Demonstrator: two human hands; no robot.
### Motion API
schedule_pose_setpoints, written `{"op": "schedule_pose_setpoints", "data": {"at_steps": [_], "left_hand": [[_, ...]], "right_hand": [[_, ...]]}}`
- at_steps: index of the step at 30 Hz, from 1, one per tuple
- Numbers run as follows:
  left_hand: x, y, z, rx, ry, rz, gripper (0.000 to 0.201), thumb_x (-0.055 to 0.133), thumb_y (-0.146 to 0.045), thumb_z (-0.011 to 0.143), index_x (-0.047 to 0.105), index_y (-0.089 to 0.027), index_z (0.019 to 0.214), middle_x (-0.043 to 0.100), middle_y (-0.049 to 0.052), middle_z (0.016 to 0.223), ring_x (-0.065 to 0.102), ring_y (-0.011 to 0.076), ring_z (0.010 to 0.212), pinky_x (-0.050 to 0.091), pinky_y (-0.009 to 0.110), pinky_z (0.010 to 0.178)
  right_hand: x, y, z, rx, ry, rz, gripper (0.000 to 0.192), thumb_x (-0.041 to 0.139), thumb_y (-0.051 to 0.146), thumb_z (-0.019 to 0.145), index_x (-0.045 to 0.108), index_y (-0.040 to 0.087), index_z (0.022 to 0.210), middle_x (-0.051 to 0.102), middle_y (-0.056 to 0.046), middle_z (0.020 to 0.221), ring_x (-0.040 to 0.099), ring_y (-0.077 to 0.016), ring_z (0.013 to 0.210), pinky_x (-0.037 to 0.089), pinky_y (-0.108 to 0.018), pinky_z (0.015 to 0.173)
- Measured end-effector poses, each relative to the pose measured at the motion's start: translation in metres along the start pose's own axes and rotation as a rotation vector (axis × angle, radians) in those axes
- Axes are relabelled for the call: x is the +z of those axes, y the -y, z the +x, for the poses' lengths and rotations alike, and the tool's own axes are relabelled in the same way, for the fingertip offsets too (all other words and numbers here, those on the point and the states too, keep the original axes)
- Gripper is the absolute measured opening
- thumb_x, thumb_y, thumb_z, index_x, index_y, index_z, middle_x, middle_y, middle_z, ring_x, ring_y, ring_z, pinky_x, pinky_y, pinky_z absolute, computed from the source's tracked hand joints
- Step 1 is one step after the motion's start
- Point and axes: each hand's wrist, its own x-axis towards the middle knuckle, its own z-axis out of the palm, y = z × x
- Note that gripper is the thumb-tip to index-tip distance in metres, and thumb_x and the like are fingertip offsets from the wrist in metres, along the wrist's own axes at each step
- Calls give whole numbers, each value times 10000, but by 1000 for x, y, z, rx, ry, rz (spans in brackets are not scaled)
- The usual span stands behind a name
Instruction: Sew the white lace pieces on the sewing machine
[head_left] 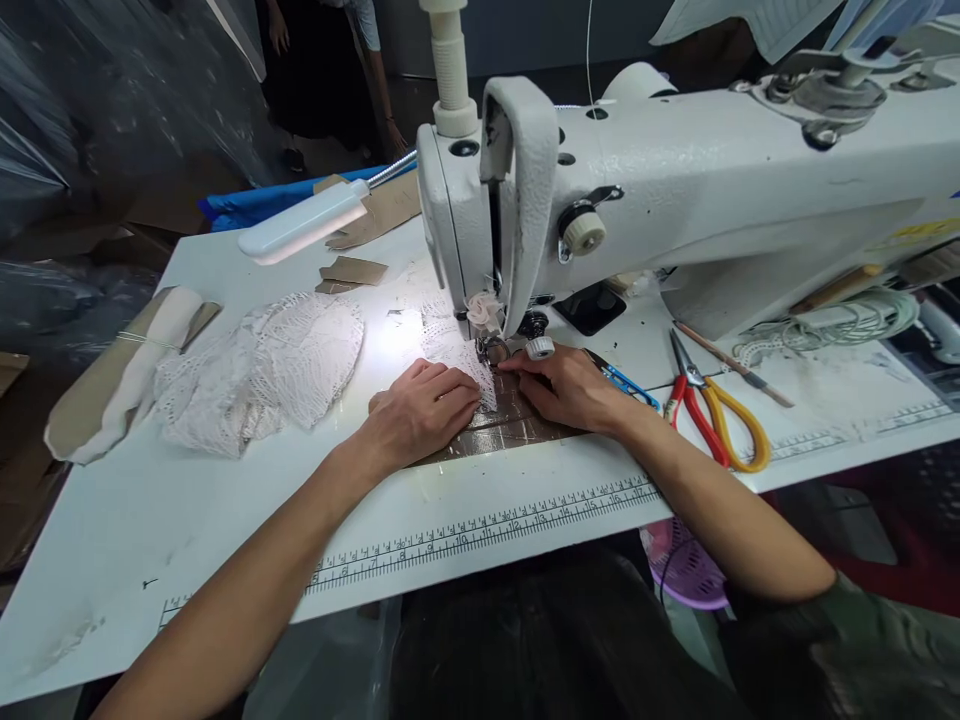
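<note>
A strip of white lace [444, 340] lies under the presser foot [491, 350] of a white sewing machine [675, 180]. My left hand [427, 410] rests flat on the lace's near side, fingers stretched toward the foot. On the other side, my right hand [566, 388] has its index finger extended to the foot and its thumb apart below. Both hands lie over a brown, shiny plate [499, 432] on the table. Whether the right fingertips touch the lace is hard to see. The needle is hidden behind the machine's head.
Bunched white lace [262, 370] and a wrapped fabric roll [127, 370] lie left. A lamp [304, 222] lights the table [225, 530]. Blue snips [626, 382], red-and-yellow-handled cutters [716, 415] and a thin stick [735, 365] lie right. A person [330, 70] stands behind.
</note>
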Motion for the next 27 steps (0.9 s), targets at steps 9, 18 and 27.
{"op": "schedule_pose_setpoints", "data": {"at_steps": [9, 18, 27], "left_hand": [[-2, -2, 1, 100, -34, 135, 117, 593, -89, 906, 622, -173, 981, 727, 77, 994, 639, 170, 786, 478, 351, 701], [-2, 1, -1, 140, 35, 172, 151, 556, -72, 913, 619, -176, 1003, 721, 74, 1010, 623, 168, 788, 472, 349, 727], [-2, 1, -1, 123, 23, 79, 146, 557, -77, 910, 641, -169, 985, 728, 82, 1008, 639, 167, 779, 489, 353, 710]], "right_hand": [[4, 0, 0, -61, 104, -254, 401, 502, 235, 930, 662, 341, 1282, 654, -89, 1079, 555, -163, 705, 329, -276, 570], [1, 4, 0, -28, 133, -262, 399, 513, 240, 935, 653, 322, 1300, 650, -102, 1119, 587, -180, 750, 357, -281, 585], [-2, -5, 3, -2, 57, 37, 407, 453, 111, 928, 699, 233, 1229, 687, -65, 1010, 616, -177, 873, 470, -305, 786]]}}
